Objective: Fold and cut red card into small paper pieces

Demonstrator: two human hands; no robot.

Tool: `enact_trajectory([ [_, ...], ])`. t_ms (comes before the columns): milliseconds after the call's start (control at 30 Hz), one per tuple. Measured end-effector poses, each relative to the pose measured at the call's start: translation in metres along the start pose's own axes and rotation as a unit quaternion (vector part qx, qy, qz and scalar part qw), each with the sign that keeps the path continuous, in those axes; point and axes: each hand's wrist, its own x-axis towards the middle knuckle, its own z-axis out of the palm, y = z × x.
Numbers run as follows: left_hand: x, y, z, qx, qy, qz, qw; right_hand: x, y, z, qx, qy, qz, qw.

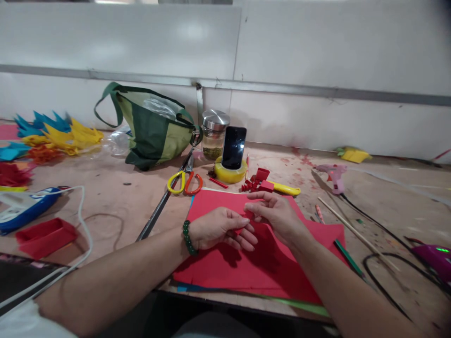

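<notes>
My left hand [225, 230], with a green bead bracelet [189, 238] at the wrist, hovers over a stack of red sheets [214, 267]. Its fingers are loosely bent and apart, and I make out nothing in them. Facing it, my right hand [276, 213] is just above the same sheets, thumb and forefinger apart, also with no visible object. The two hands' fingertips come close together. Beyond them lie small folded red pieces [260, 176] and a yellow-handled tool [285, 188]. Blue and green edges peek out beneath the red stack.
Scissors [185, 182], a phone [234, 148] propped on a yellow tape roll [229, 173], a lidded jar [213, 136] and a green bag [155, 126] stand behind. A pink glue gun [334, 176] and wooden stick [355, 230] lie right; a red folded band [45, 237] lies left.
</notes>
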Motion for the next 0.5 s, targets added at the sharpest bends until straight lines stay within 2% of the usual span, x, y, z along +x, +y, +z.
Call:
enact_trajectory([
  [167, -0.0011, 0.0006, 0.0013, 0.007, -0.006, 0.006, 1.0, 0.0, 0.0008, 0.0003, 0.004, 0.005, -0.001, 1.0],
  [333, -0.002, 0.0, 0.0032, 0.022, 0.02, 0.004, 1.0, 0.0006, 0.0019, 0.0003, 0.025, 0.017, 0.01, 0.999],
  [500, -0.0013, -0.0012, 0.0021, 0.001, 0.019, 0.018, 1.0, -0.0004, -0.0065, -0.0047, 0.048, -0.021, 0.054, 0.997],
])
